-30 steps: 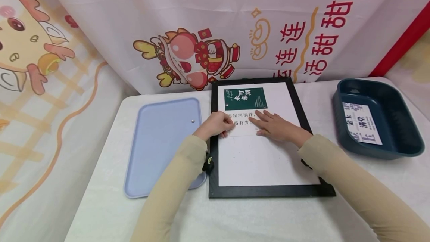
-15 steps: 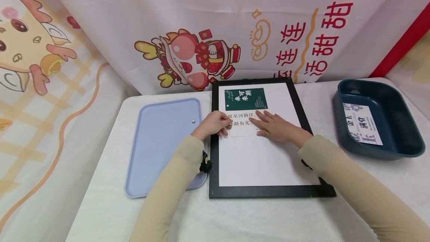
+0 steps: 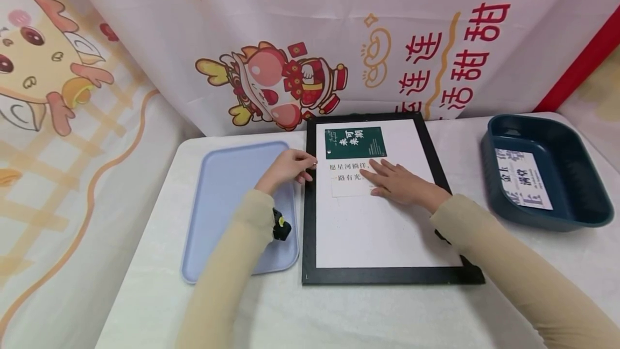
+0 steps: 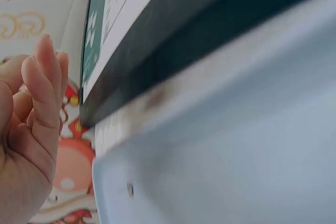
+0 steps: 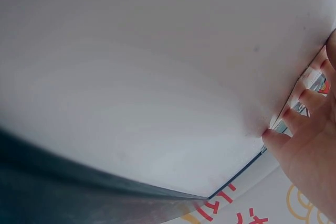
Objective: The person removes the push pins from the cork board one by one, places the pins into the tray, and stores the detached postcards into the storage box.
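- White card point(image 3: 350, 183) sits mid-frame on the framed board point(image 3: 382, 236), just below the green card point(image 3: 358, 147). Long axis runs across the picture, left to right; its right end is partly under the other hand, so I can't see that edge whole.
- Left hand point(image 3: 288, 168): I read thumb and forefinger tips as pinching a small bright bead point(image 3: 315, 163), barely a speck from my seat. Tips sit at the board's left black border; touching it or above it, I can't tell.
- From those tips, the white card's left end lies rightward and slightly lower in the frame, near but apart. That short gap is what I'd judge matters.
- Right hand point(image 3: 401, 183): fingers spread, laid over the card's right end. It is the nearer hand, already in contact.
- Green card has a shiny dot point(image 3: 329, 152) at its lower left; white card's left end shows none.
- Blue tray point(image 3: 227, 214) lies left of the board, under the left forearm.
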Available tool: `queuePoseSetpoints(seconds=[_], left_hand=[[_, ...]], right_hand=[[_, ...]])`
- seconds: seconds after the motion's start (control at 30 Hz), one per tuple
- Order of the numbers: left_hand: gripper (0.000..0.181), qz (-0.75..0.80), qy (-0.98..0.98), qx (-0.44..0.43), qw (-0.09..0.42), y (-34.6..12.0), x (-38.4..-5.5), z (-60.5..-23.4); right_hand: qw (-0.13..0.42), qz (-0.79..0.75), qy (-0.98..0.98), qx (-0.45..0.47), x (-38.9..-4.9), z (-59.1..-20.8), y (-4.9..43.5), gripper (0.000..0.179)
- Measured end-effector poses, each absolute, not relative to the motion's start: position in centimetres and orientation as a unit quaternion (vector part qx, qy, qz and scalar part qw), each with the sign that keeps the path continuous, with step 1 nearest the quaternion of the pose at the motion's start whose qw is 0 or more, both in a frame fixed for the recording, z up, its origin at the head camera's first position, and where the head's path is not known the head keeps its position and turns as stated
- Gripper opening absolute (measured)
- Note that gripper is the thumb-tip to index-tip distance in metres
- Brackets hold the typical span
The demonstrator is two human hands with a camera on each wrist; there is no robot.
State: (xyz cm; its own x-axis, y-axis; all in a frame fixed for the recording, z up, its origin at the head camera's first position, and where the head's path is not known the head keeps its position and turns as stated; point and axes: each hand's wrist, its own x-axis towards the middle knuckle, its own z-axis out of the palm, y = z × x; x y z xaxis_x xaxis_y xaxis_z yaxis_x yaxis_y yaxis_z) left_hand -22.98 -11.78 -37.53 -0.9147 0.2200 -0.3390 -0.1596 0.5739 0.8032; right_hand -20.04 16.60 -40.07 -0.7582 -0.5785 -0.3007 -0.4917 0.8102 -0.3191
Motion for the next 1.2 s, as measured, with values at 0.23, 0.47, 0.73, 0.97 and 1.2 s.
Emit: queuePoseSetpoints(seconds=[0.23, 0.47, 0.73, 0.97, 1.2], left_hand=[[0.034, 0.45, 0.876, -0.021, 0.172, -15.3, -23.2, -37.1], [0.032, 0.417, 0.897, -0.032, 0.141, -18.0, -22.8, -37.8], [0.027, 0.405, 0.897, -0.062, 0.163, -19.1, -22.1, -38.7], [0.028, 0.408, 0.895, -0.068, 0.168, -19.1, -22.1, -38.9], [0.028, 0.401, 0.898, -0.074, 0.168, -18.9, -22.1, -39.2]], right_hand=[[0.198, -0.118, 0.93, -0.286, -19.9, -39.9, 16.5, 0.061], [0.197, -0.117, 0.93, -0.288, -19.9, -39.8, 16.6, 0.06], [0.2, -0.113, 0.929, -0.289, -20.1, -40.2, 16.6, 0.061], [0.198, -0.113, 0.931, -0.286, -20.2, -40.5, 16.8, 0.061], [0.195, -0.111, 0.931, -0.288, -20.2, -40.5, 16.9, 0.061]])
